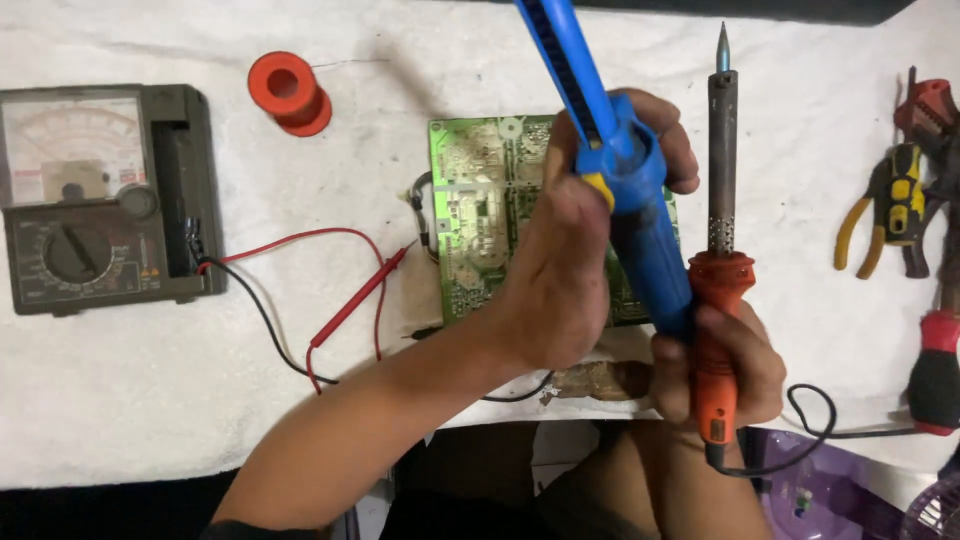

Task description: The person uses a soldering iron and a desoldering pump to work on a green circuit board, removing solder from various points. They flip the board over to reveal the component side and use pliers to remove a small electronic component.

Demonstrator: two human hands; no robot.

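**Two tools raised over a bare circuit board**

Nearest the lens: right hand (715,375), grip clamped around the orange handle of a soldering iron (722,200), tip pointing up and away, clear of everything. Left hand (570,270) just beside it, grip wrapped tight on a blue desoldering pump (610,150), thumb near its yellow button, barrel slanting up out of the top of the view. Both tools held above a green circuit board (480,200), solder side up, lying flat on the counter (130,400); neither tool touching it.

Progress, judged from this alone: tools in hand and board laid out, but no tip on any joint, so the work on the board looks yet to start or paused between joints. Cannot tell which joints, if any, are already cleared.

Surface: white towel-like cloth over the counter. To the left an analogue multimeter (100,200) with red and black probe leads (330,300) trailing toward the board. Orange spool (290,92) near the top. At the right edge pliers (890,205) and a red-handled tool (935,370). Beyond the near edge, dark floor and a purple plastic item (830,490).
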